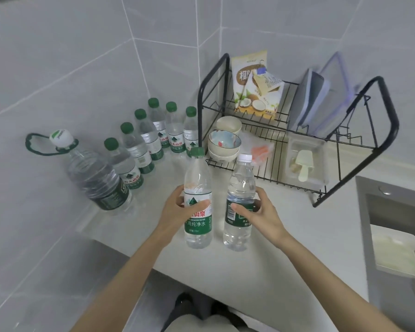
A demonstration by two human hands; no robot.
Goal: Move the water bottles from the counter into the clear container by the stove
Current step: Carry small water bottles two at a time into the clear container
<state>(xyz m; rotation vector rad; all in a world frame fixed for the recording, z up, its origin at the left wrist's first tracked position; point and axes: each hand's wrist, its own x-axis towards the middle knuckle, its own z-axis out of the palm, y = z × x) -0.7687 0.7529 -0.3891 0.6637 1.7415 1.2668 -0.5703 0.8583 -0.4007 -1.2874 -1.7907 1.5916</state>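
Observation:
My left hand grips a green-capped water bottle with a green and white label, upright near the counter's front. My right hand grips a white-capped water bottle with a dark green label, upright just to the right of the first. Both stand on the pale counter. Several more green-capped bottles line up along the wall behind. A large clear jug with a white cap and a green carry loop stands at their left end. No clear container by a stove is in view.
A black wire dish rack fills the back right, holding bowls, snack packs, lids and a small plastic box. A steel sink with a white board lies at the right. The counter ends at a front edge near my legs.

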